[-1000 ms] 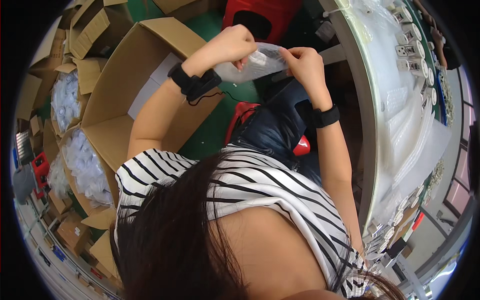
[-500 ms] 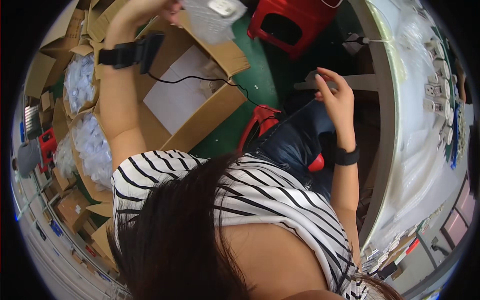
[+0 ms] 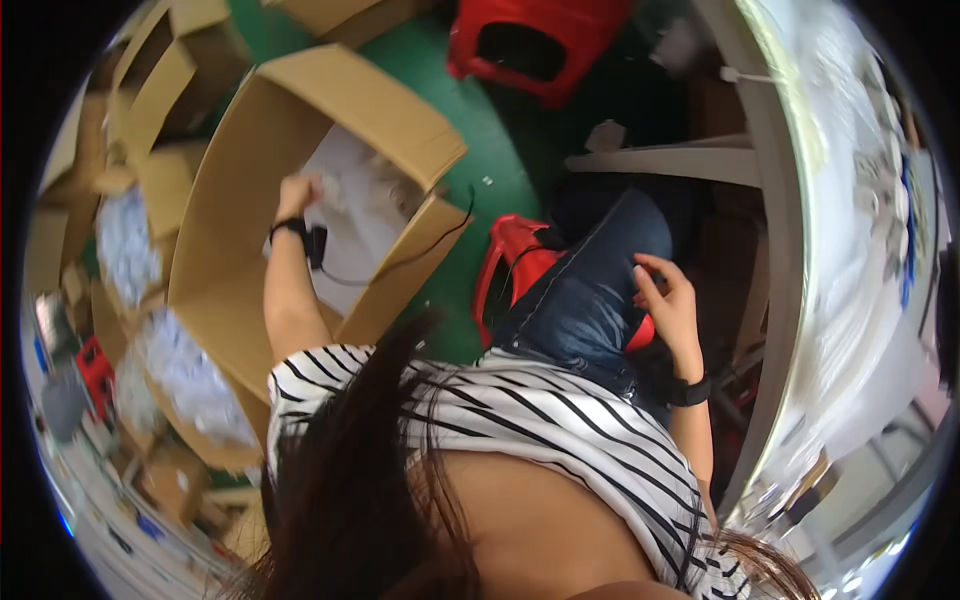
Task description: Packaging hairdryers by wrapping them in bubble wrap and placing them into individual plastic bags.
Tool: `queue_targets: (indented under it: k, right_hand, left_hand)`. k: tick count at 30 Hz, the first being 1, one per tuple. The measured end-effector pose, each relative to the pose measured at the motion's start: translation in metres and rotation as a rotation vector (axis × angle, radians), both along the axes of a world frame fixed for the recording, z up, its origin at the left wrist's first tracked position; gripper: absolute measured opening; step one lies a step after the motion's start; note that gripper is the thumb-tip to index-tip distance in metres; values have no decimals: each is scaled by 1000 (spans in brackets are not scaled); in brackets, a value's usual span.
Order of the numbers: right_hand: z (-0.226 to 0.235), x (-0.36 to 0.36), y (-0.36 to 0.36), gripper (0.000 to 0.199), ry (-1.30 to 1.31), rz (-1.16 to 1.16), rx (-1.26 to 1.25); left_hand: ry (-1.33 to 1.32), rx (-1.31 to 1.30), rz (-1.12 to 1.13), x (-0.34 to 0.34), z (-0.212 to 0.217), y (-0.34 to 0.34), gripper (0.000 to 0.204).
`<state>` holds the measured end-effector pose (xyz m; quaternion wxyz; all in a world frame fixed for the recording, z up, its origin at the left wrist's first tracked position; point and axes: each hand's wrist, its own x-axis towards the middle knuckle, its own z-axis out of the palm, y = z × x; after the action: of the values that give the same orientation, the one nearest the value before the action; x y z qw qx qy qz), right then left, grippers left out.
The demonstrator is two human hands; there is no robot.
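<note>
My left hand [image 3: 297,190] reaches down into a large open cardboard box [image 3: 350,95] on my left. Its fingers are curled on a clear plastic bag [image 3: 375,185] of small white parts, blurred by motion, just above a white sheet [image 3: 350,240] on the box bottom. A black band with a trailing cable [image 3: 318,245] is on that wrist. My right hand [image 3: 665,300] hovers over my jeans-clad thigh [image 3: 590,290], fingers apart, holding nothing.
I sit on a red stool [image 3: 510,260] on a green floor; a second red stool [image 3: 540,40] stands ahead. A pale work table [image 3: 775,200] covered with clear plastic curves along the right. More cardboard boxes holding white bags [image 3: 190,375] crowd the left.
Both hands held the bag in front of me; then my left hand swung it left and down into the box. My right hand let go and dropped to my lap.
</note>
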<state>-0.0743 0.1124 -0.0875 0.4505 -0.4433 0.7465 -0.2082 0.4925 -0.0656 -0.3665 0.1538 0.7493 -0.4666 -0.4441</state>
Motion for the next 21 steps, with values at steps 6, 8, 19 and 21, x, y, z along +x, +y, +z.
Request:
queue_targets:
  k: [6,8,19,21]
  right_hand:
    - [-2,-5,32,22,133,63,-97]
    - [9,-12,41,21,182,108,-68]
    - [36,-18,65,24,294,195,53]
    - [73,-21,65,23,223,174,61]
  left_hand:
    - [467,185,232,0,-152,81,22]
    - [634,93,429,33,-170,80,24]
    - [519,668,136,-91,-137,70,30]
    - [248,618,-12,-133,-74,64,30]
